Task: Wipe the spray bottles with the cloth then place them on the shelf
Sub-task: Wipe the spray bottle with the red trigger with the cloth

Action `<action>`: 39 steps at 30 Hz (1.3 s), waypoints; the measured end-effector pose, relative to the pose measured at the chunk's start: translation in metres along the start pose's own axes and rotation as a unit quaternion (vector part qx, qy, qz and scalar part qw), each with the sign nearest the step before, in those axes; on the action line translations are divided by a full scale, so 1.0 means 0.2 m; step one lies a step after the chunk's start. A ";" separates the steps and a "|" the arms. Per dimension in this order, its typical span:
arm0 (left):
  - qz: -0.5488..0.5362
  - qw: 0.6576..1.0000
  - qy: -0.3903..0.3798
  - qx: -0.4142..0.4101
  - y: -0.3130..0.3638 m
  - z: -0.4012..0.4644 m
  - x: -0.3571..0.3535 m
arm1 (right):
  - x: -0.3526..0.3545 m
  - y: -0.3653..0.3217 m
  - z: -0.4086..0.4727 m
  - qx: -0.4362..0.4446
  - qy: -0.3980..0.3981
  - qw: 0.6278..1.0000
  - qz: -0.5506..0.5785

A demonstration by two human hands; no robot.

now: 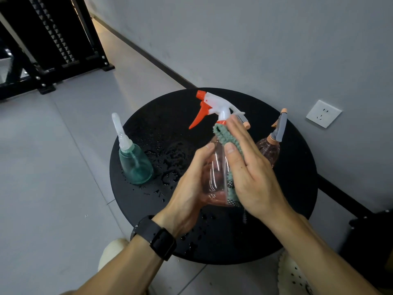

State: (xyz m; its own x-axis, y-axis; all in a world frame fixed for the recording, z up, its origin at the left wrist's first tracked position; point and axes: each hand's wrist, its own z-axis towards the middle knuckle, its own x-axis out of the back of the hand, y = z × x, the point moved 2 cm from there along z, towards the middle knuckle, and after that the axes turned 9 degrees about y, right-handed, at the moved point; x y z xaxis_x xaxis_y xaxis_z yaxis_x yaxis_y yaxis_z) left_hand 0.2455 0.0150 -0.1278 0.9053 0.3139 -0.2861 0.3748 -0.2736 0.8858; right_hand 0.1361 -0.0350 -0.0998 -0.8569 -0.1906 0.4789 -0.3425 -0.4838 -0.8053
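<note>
A clear pinkish spray bottle (pixel 214 171) with a white head and orange trigger is held above the round black table (pixel 148 209). My left hand (pixel 189 194) grips its body from the left. My right hand (pixel 248 167) presses a green cloth (pixel 223 135) against the bottle's right side, fingers straight and the thumb over the cloth. A teal spray bottle (pixel 136 162) with a clear nozzle stands at the table's left edge. A brownish bottle (pixel 270 150) with a grey and peach sprayer stands at the right, partly hidden behind my right hand.
Water drops lie scattered over the table top. A black metal shelf (pixel 53 50) stands on the floor at the far left. A grey wall with a white socket (pixel 323 113) runs along the right. A dark object (pixel 370 241) sits low on the right.
</note>
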 end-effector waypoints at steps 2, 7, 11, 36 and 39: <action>0.020 1.000 -0.011 -0.002 0.00 0.00 -0.01 | 0.01 0.00 0.01 -0.001 0.001 1.000 -0.005; 0.031 0.999 -0.002 -0.019 0.00 0.00 0.00 | 0.01 0.01 0.02 -0.004 -0.001 1.000 0.007; -0.008 0.998 0.059 -0.030 0.00 0.01 0.02 | -0.02 0.00 -0.01 -0.004 -0.014 1.000 0.024; 0.060 0.996 0.035 -0.059 0.04 0.00 0.04 | 0.00 0.03 0.03 0.005 0.008 0.997 0.082; 0.073 0.993 0.060 -0.071 0.03 0.00 0.05 | -0.03 0.03 0.01 0.013 -0.006 0.999 0.034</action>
State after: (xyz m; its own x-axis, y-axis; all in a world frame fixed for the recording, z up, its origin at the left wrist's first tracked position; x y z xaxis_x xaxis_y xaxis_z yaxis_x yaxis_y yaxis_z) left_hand 0.2563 0.0154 -0.1255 0.9144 0.3889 -0.1122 0.2015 -0.1968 0.9595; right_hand 0.1410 -0.0388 -0.1063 -0.8733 -0.2337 0.4275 -0.2732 -0.4916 -0.8268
